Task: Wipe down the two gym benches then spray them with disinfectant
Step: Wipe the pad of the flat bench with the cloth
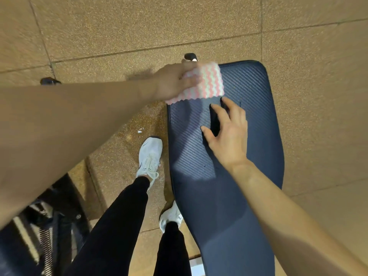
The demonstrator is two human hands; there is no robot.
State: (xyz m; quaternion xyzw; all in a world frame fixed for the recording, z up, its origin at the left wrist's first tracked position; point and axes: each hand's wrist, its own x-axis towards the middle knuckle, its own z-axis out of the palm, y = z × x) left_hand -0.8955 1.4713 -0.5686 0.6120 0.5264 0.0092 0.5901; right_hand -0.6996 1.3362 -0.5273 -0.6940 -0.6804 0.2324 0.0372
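A dark blue padded gym bench [256,124] runs from the bottom of the view up to the centre right. My left hand [173,82] grips a pink and white wavy-striped cloth [207,82] and presses it on the bench's far left corner. My right hand [229,134] rests flat on the pad just below the cloth, fingers spread, nothing in it. Only one bench is in view, and no spray bottle shows.
Speckled tan rubber floor tiles [119,26] surround the bench. My legs in black leggings and white sneakers [149,156] stand at the bench's left side. Black bench feet [190,56] poke out beyond the far end. Dark gym equipment with a spring [46,242] sits at the lower left.
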